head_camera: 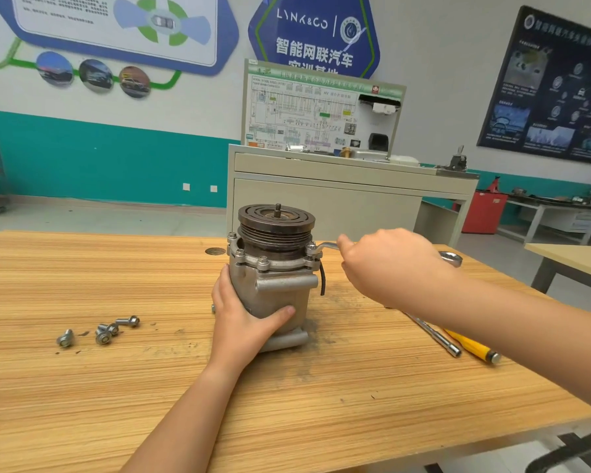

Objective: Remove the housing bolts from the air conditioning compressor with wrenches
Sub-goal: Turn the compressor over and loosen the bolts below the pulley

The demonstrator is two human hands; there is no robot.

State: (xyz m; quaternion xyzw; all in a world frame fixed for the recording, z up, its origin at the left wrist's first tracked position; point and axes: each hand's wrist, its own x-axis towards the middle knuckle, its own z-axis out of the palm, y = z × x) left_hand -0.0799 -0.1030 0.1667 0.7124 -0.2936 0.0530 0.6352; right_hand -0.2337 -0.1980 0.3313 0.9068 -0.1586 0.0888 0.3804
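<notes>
Wood-grain table (287,397) fills the lower frame. Behind it a teal-and-white wall carries posters, and a grey cabinet (338,199) topped by a wiring board (307,114) stands at upper centre.

The compressor (277,295) stands upright at the centre of the table, with its dark pulley (276,218) on top. Your left hand (243,319) grips its lower body from the left. The thumb lies across the front face and the fingers curl round the side, partly out of sight.

Your right hand (389,264), right of centre, is closed around a wrench (326,246), with the fingers curled over the shank and hiding most of it. One ring end sits on a flange bolt (310,248) at the compressor's right edge. The other ring end sticks out past the back of your hand toward the right. More bolts stand in the flange at the front and left.

A few loose bolts (103,331) lie clustered at the lower left of the table, well apart from the compressor.

Right of centre, partly under your right forearm, a chrome bar (437,336) and a yellow-handled tool (471,346) lie side by side, angled toward the lower right. Dark grit marks the table around the compressor's base.
</notes>
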